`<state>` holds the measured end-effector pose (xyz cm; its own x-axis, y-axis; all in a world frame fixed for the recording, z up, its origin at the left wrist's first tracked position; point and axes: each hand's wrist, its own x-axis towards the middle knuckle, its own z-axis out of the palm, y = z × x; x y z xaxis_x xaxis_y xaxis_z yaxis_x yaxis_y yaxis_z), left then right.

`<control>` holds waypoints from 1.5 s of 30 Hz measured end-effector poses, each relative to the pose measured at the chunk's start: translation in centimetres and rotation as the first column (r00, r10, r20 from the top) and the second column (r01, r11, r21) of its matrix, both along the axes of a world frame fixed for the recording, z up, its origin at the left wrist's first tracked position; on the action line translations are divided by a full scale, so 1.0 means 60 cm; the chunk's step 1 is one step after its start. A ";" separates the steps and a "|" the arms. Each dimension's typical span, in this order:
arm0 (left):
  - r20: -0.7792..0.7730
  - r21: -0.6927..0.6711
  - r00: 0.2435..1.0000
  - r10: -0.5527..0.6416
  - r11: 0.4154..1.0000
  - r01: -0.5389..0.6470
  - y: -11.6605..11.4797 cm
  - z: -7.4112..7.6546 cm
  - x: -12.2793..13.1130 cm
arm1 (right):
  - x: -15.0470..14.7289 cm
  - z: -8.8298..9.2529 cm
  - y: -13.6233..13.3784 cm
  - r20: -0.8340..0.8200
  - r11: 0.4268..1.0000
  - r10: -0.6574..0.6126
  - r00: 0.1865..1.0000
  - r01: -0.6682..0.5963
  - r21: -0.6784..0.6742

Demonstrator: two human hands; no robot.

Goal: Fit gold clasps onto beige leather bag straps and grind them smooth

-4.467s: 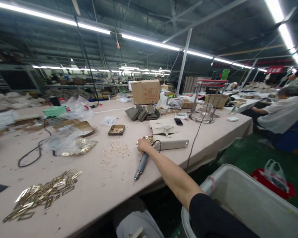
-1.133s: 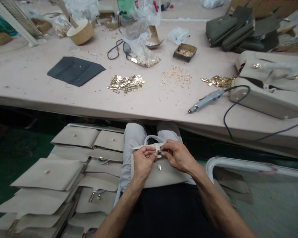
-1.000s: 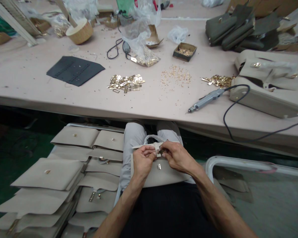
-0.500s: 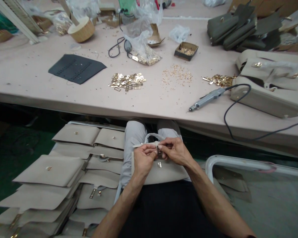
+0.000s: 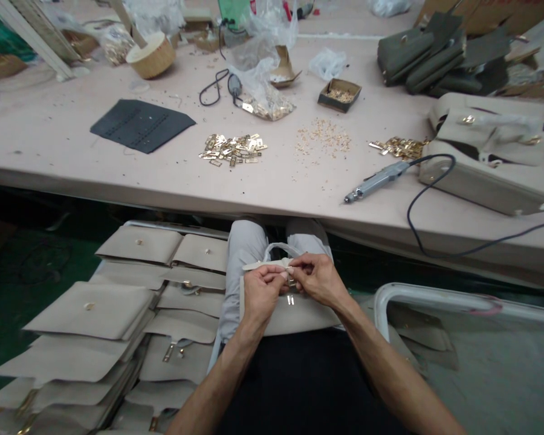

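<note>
A beige handbag lies across my lap, with a pale wrapped handle at its far side. My left hand and my right hand meet over its upper part, thumbs and forefingers pinched close together. Between them is a small gold metal plate at the end of the bag's strap, mostly covered by the fingers. Just below, a shiny metal fitting shows on the bag's front.
Gold plates, tiny screws and a corded electric screwdriver lie on the table. Stacked beige bag pieces stand at my left. A beige bag sits at right; a white metal frame is below it.
My fingers have shifted slightly at the metal plate, which now shows lighter and at a different tilt. The bag and the things on the table stay in place.
</note>
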<state>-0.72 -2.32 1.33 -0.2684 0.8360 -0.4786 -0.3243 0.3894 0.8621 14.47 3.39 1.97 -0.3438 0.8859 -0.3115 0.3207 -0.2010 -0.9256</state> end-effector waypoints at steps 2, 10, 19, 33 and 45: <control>-0.007 -0.008 1.000 0.016 1.000 -0.016 0.001 0.000 0.004 | 0.001 -0.001 -0.001 0.031 0.999 -0.011 0.999 0.010 0.030; -0.041 -0.005 0.989 0.140 0.990 -0.141 0.005 -0.003 0.018 | 0.006 0.026 -0.034 0.180 0.994 0.078 0.981 -0.090 0.058; 0.103 -0.178 0.985 0.137 0.977 -0.117 0.001 0.016 0.022 | 0.008 -0.001 -0.048 0.009 0.995 -0.007 1.000 0.008 -0.095; 0.233 -0.199 0.972 0.032 0.980 0.015 0.016 -0.017 0.013 | -0.002 -0.018 -0.074 -0.211 0.938 -0.134 0.968 0.054 -0.344; 0.230 -0.142 0.971 -0.064 0.985 0.098 0.018 -0.010 0.005 | 0.004 -0.029 -0.073 -0.361 0.923 -0.211 0.908 0.063 -0.380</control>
